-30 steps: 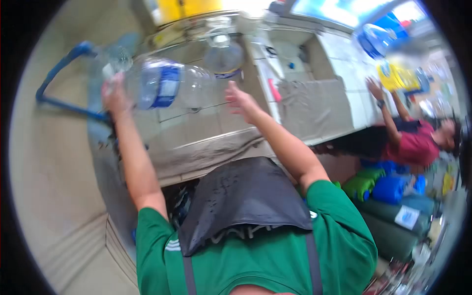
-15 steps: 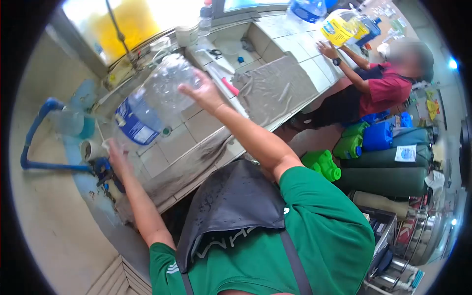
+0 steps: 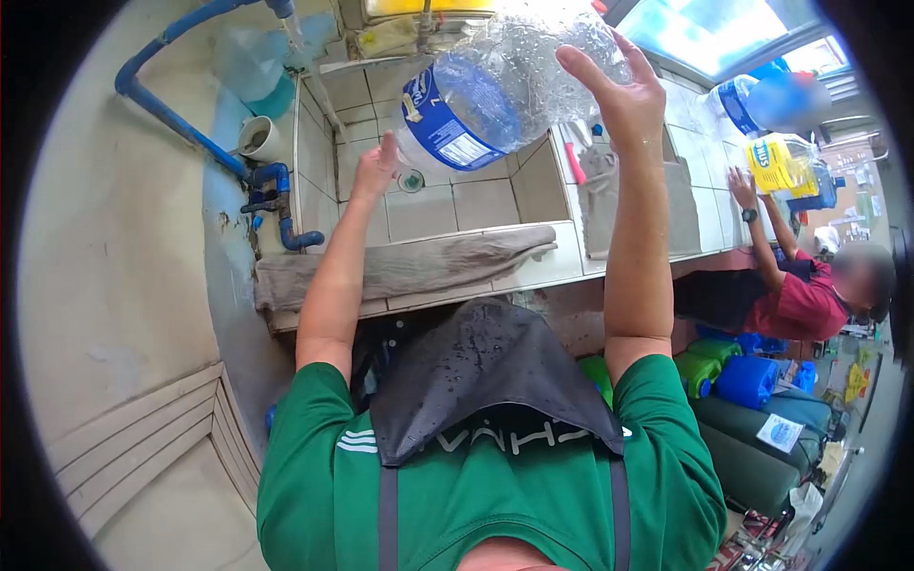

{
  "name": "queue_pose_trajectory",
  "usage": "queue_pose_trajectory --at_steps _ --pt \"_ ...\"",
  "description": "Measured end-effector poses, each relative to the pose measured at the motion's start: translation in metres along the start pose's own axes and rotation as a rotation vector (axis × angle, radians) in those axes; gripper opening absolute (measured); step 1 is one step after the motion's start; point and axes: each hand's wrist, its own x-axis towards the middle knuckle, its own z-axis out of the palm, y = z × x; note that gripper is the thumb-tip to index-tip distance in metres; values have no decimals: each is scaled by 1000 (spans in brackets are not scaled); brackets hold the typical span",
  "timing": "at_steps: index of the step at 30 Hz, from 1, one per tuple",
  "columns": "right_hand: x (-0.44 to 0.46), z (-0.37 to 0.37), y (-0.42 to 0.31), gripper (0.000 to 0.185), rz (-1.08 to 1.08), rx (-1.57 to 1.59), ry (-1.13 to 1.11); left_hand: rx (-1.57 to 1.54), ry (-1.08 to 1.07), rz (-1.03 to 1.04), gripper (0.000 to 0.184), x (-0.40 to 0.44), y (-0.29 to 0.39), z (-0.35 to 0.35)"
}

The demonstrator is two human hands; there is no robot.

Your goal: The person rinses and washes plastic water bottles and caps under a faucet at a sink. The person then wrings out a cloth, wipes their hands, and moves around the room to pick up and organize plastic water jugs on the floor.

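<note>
A large clear plastic bottle [image 3: 533, 81] with a blue label is held tilted over a tiled sink [image 3: 419, 211]. Drops of water cover its wall. My right hand [image 3: 630, 100] grips its upper right end, thumb and fingers spread around the plastic. At the lower left end, my left hand [image 3: 375, 171] holds the bottle with the thumb up; some of its fingers are hidden. To the left, a thin stream of water [image 3: 314, 76] runs from a blue pipe [image 3: 157, 119] into the sink. Beneath the bottle lies a round drain [image 3: 410, 181].
A grey cloth [image 3: 409, 266] drapes over the sink's front edge. A white cup [image 3: 259, 140] stands by the blue valve [image 3: 277, 186]. At right, a co-worker [image 3: 795, 295] handles a yellow-labelled bottle [image 3: 781, 164] on the counter. Jugs [image 3: 747, 381] stand below.
My view has turned left toward the sink. The bottle is now higher and between both hands; my left hand has come from near the blue valve to its end. Running water is now visible.
</note>
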Motion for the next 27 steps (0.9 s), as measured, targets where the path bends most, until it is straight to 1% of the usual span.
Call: queue_pose_trajectory --at_steps 1,2,4,5,6,8,9,10,12,13,14,17,18,20,21,24,25,27 --pt "2 -2 -3 82 -23 -67 0 -2 8 2 74 -3 6 3" --pt "5 -4 0 82 -30 -64 -3 -134 -4 -73 64 -8 10 6" --pt "12 -10 15 84 -155 -157 16 -396 -35 -222 45 -21 30 12" --pt "15 -14 21 85 -216 -204 27 -395 -31 -218 45 -21 28 13" --pt "17 -19 23 85 -220 -200 28 -295 -52 -179 40 -21 24 14" --pt "19 -30 26 94 -177 -153 28 -91 -98 -103 31 -20 10 18" --pt "19 -35 27 98 -156 -129 29 -86 -97 -99 31 -20 4 20" --pt "20 -40 30 98 -158 -125 35 -31 -32 -75 31 -22 -4 23" --pt "22 -56 39 89 -127 -140 52 84 92 -31 33 -23 -10 31" --pt "24 -65 43 84 -112 -149 60 89 90 -27 33 -22 -10 34" --pt "25 -73 46 84 -115 -145 66 136 112 -14 33 -20 -10 38" --pt "27 -97 53 89 38 41 39 232 162 21 34 -16 0 48" --pt "26 -106 54 89 34 46 43 276 215 80 33 -16 6 54" --pt "22 -123 54 85 102 150 79 357 319 199 31 -17 13 68" --pt "23 -131 56 83 136 202 96 358 320 205 31 -18 20 75" --pt "28 -163 88 84 173 293 108 -26 324 112 26 -24 59 99" --pt "30 -173 100 84 192 339 112 -23 324 120 26 -29 76 107" --pt "29 -190 119 86 222 359 145 -274 174 -7 29 -41 110 122"
